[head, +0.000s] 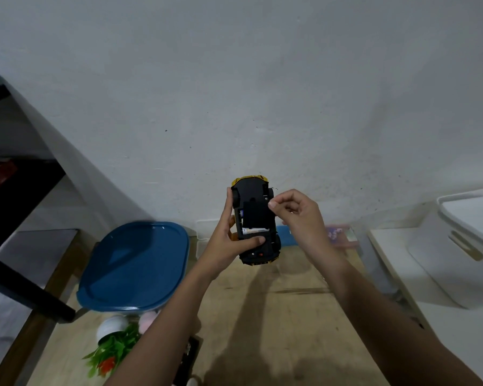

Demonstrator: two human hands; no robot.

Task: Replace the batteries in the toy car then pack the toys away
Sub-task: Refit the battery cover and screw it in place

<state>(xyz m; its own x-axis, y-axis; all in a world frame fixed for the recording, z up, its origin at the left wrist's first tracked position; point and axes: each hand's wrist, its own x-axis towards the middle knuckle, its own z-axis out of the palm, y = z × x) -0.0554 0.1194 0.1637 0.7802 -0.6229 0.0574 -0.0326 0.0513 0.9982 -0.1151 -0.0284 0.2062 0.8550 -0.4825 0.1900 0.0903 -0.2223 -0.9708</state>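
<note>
Shelving fills the far left, with a blue-lidded tub on the wooden bench beside it and a tipped white pot of artificial greenery just in front of the tub.

Left hand grips the toy car, which is held in the air above the bench with its black underside toward the camera and its yellow body showing only at the edges. The fingers wrap the car's left flank and the thumb presses across the underside just below the battery bay. In that bay 1 battery shows as a pale strip, and a black cover panel sits over most of the opening, seemingly not fully seated.

Right hand is pinched at the car's right edge near a wheel; whether it grips the cover or something small I cannot tell.

Judging by looks, the car is a light, stiff plastic shell, a little slick, with thin cover tabs likely to snap if forced. The sides between the wheels seem the safest hold.

At far right stands a white storage bin.
</note>
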